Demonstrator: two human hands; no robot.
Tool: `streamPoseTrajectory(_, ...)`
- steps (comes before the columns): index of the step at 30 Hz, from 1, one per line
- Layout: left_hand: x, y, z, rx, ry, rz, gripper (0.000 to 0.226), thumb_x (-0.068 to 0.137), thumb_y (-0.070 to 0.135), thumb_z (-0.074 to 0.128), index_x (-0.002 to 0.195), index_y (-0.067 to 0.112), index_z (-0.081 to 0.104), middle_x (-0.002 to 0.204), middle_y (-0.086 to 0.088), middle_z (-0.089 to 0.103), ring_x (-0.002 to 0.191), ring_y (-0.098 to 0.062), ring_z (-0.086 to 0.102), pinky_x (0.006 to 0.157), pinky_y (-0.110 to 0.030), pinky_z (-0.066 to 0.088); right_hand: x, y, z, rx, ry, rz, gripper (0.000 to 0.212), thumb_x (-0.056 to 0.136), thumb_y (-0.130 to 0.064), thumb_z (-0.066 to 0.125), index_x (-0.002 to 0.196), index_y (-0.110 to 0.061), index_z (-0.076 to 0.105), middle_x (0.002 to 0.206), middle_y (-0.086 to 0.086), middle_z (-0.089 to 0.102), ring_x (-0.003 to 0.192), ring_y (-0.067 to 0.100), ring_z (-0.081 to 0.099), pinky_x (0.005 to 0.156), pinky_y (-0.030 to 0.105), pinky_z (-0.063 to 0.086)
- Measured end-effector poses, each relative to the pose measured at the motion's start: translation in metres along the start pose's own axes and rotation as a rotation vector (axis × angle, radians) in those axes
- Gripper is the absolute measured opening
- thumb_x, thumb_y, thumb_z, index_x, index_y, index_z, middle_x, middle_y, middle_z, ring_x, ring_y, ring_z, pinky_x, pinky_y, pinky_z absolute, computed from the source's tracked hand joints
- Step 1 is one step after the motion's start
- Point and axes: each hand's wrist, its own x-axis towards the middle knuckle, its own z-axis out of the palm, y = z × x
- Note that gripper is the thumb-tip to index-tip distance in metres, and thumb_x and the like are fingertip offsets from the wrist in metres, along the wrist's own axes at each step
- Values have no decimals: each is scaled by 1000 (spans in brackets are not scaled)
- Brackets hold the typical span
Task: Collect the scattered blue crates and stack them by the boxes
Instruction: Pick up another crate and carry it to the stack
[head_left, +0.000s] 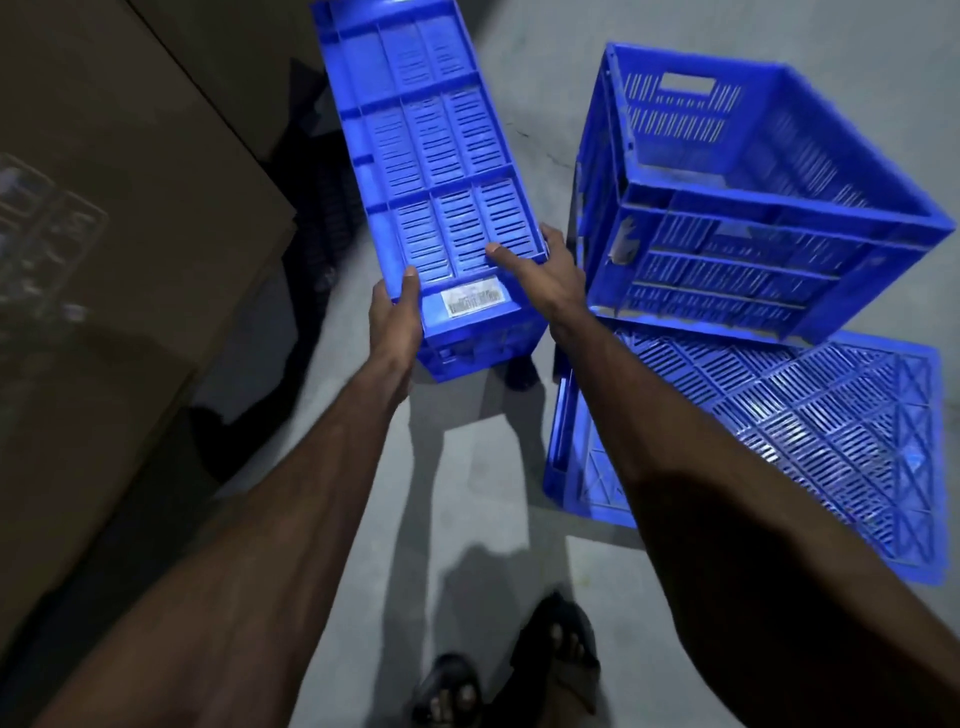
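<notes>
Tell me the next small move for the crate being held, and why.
Probably swing the labelled blue crate left and lower it beside the cardboard boxes: the left hand and right hand both grip its near end, and the boxes stand just to its left.

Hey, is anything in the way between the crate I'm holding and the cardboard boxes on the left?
The left hand and right hand grip the held crate. Between it and the cardboard boxes lie dark shapes in shadow, too dim to identify. Otherwise only floor shows.
</notes>
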Motion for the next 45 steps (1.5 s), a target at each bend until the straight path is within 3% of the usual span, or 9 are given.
streamPoseTrajectory(3, -5, 1, 3, -87, 24, -13, 29, 107, 39, 53, 132, 26, 56, 112, 8, 74, 93, -11, 76, 88, -40, 63, 4, -3, 0, 61, -29, 34, 81, 81, -44, 83, 151, -31, 45, 124, -8, 59, 117, 19, 56, 99, 35, 49)
streamPoseTrajectory(8, -32, 9, -6, -160, 31, -15, 44, 100, 45, 65, 138, 25, 57, 116, 8, 75, 96, -12, 77, 78, -32, 64, -15, 7, 7, 135, -14, 30, 72, 78, -28, 85, 143, -31, 54, 113, -11, 66, 108, 18, 64, 98, 38, 55)
streamPoseTrajectory(16, -111, -6, -52, -109, 60, -38, 41, 94, 28, 77, 132, 17, 64, 116, 0, 77, 92, -11, 76, 75, -26, 60, -115, 40, 12, 318, 0, 106, 60, 80, -15, 85, 130, -34, 57, 99, -18, 71, 82, 2, 71, 68, 22, 58)
streamPoseTrajectory(19, -152, -6, -72, -109, 70, -85, 40, 94, 24, 76, 131, 17, 65, 114, 0, 77, 88, -10, 75, 72, -25, 59, -163, 48, 9, 295, 13, 124, 63, 79, -20, 87, 134, -31, 57, 105, -14, 71, 89, 6, 71, 73, 26, 60)
streamPoseTrajectory(23, -217, -20, -103, -91, 82, -150, 39, 94, 21, 76, 131, 20, 65, 112, 2, 77, 91, -15, 76, 75, -30, 62, -235, 69, 8, 285, 11, 167, 69, 70, -29, 89, 132, -35, 59, 111, -11, 74, 97, 16, 74, 88, 45, 62)
streamPoseTrajectory(28, -304, -54, -137, -105, 123, -192, 38, 95, 17, 73, 131, 22, 64, 112, 6, 77, 92, -15, 76, 78, -36, 64, -322, 99, 2, 313, -9, 164, 68, 76, -13, 89, 135, -27, 58, 117, -6, 72, 101, 15, 73, 89, 41, 62)
streamPoseTrajectory(32, -368, -86, -158, -111, 156, -195, 34, 93, 12, 73, 123, 25, 67, 110, 5, 78, 98, -22, 76, 91, -49, 62, -388, 136, -4, 304, -45, 189, 72, 72, -22, 92, 136, -29, 60, 120, -5, 74, 104, 19, 74, 92, 49, 61)
streamPoseTrajectory(36, -429, -118, -180, -89, 182, -206, 34, 87, 12, 77, 117, 25, 70, 108, 2, 79, 100, -31, 75, 90, -57, 60, -458, 174, -10, 324, -49, 194, 69, 70, -29, 91, 132, -34, 60, 119, -7, 75, 103, 20, 74, 93, 52, 60)
streamPoseTrajectory(45, -538, -197, -213, -122, 163, -203, 38, 89, 2, 72, 123, 19, 70, 103, 9, 79, 87, -14, 73, 84, -37, 60, -575, 257, -20, 403, -52, 185, 67, 79, -17, 89, 137, -29, 56, 121, -5, 74, 105, 19, 74, 93, 49, 61)
